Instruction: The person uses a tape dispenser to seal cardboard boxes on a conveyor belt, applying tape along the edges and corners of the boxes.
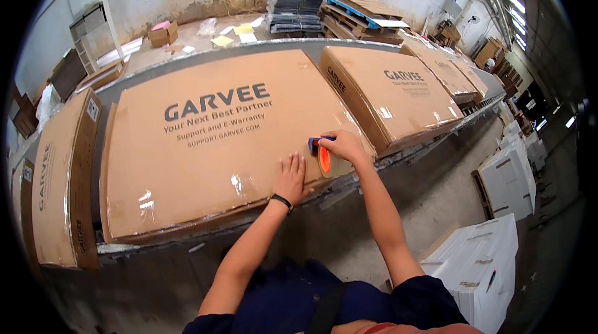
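A: Where is the tape dispenser (324, 159)?

B: At the near edge of the large box (205, 175), toward its right end; the right hand (341, 148) is closed around its blue part, and its orange centre shows below the fingers

A: And the left hand (293, 177)?

B: Open, palm down on the box by the same edge, left of the dispenser, with a dark band (282, 201) around the wrist

A: What is around the box?

B: It lies flat on a conveyor (202, 57), between a right-hand box (398, 107) and a left-hand box (57, 191), and shiny tape (237, 185) shows near its front edge
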The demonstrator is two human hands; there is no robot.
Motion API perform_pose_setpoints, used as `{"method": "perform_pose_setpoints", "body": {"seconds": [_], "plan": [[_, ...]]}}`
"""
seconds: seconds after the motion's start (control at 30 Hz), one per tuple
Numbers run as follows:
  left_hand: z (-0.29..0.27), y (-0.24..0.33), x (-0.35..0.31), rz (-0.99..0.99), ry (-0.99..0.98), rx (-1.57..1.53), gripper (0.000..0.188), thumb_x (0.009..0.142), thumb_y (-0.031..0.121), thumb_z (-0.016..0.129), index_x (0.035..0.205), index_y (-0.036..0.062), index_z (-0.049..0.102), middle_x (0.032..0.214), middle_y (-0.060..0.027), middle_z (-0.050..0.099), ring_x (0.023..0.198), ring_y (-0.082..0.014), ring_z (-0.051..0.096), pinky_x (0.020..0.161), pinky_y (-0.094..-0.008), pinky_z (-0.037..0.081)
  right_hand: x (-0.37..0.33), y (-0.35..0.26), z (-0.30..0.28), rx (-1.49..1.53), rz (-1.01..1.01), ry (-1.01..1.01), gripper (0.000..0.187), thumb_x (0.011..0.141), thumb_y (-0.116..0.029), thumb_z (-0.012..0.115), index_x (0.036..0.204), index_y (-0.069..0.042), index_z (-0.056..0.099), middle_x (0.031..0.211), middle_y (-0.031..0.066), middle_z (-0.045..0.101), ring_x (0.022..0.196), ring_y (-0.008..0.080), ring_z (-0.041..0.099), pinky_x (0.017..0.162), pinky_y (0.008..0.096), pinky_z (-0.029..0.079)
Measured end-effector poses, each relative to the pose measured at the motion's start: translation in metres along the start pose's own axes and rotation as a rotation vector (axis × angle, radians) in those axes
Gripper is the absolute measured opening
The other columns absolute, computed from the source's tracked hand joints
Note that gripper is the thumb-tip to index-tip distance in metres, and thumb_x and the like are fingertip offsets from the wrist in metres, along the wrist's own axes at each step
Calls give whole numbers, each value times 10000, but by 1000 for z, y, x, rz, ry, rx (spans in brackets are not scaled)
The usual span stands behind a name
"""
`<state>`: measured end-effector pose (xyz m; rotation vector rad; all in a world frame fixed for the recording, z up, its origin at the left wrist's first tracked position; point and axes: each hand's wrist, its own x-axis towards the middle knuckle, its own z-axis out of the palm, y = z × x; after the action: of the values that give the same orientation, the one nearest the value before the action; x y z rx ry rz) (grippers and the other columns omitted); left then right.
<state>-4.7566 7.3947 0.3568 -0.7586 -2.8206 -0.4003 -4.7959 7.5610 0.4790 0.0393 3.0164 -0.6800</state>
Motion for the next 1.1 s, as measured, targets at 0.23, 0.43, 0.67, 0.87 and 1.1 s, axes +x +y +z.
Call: {"method": "perform_pose_setpoints", "body": {"seconds": [0.23,0.43,0.67,0.87,1.1], "plan": [[8,-10,-7,-21,9,-11,921,690,499,669,1341,-31,290,1392,-207,300,1312,-337,251,1074,-496,185,-208,64,64,12,-64,-2,388,692,-412,647,981,-156,684,1095,70,607,955,247,612,821,366,489],[-1,-4,-3,4,-18,7,917,680,478,682,1339,-33,302,1394,-209,304,1317,-326,251,1083,-477,180,-144,92,153,47,-77,178,396,658,-417,660,946,-147,695,1046,76,622,828,279,636,732,393,511],[4,-4,-6,22,-11,47,924,688,494,667,1341,-39,290,1407,-220,279,1323,-346,237,1076,-490,187,-63,57,132,-167,115,-237,434,637,-455,664,836,-71,697,813,162,643,782,330,634,714,406,511],[8,7,10,-25,-14,8,953,680,577,633,1367,17,282,1418,-216,259,1330,-351,222,1055,-547,173,-100,104,151,131,-65,29,429,626,-426,649,969,-171,693,1063,108,600,870,283,622,779,383,496],[19,38,57,-9,-69,58,997,607,559,696,1378,78,286,1419,-212,252,1330,-362,213,1029,-600,159,-117,122,164,184,-210,138,384,666,-366,653,1008,-194,680,1113,96,586,875,287,618,787,373,493]]}}
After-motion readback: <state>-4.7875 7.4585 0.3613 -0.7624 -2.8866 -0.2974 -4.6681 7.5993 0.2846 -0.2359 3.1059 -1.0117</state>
